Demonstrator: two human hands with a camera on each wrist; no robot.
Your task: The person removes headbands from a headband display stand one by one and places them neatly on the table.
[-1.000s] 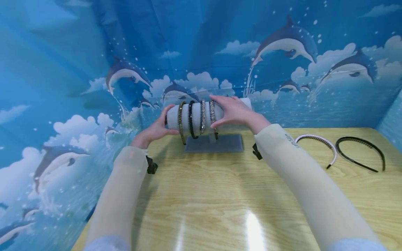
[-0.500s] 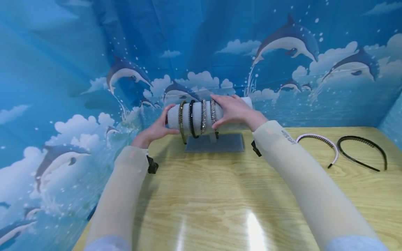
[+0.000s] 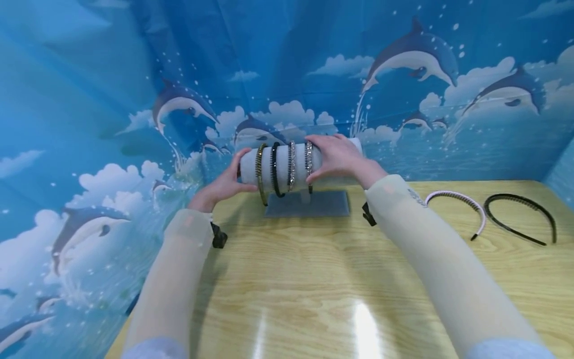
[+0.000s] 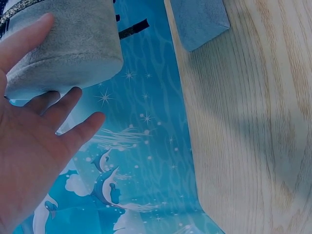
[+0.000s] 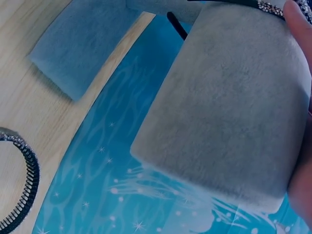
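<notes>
A grey velvet roll point(image 3: 281, 162) on a stand with a flat grey base point(image 3: 314, 204) carries several headbands: a gold one point(image 3: 258, 172), a black one point(image 3: 274, 172) and two rhinestone ones. My right hand point(image 3: 336, 157) lies curled over the roll's right half, fingers and thumb pinching the rightmost rhinestone headband point(image 3: 308, 159). My left hand point(image 3: 221, 184) cups the roll's left end with straight fingers and its thumb on the front. The left wrist view shows that open palm point(image 4: 34, 136) under the roll point(image 4: 63, 48). In the right wrist view a fingertip point(image 5: 298, 19) touches the rhinestone band point(image 5: 270, 6).
A white headband point(image 3: 462, 202) and a black headband point(image 3: 522, 214) lie flat on the wooden table point(image 3: 314, 279) at the right. Blue dolphin-print cloth point(image 3: 89, 149) walls the table at the back and left. The table's left edge runs close to my left forearm.
My right hand has slid the rightmost rhinestone headband a little to the right along the roll, and it hangs straighter. The left hand has stayed at the roll's end.
</notes>
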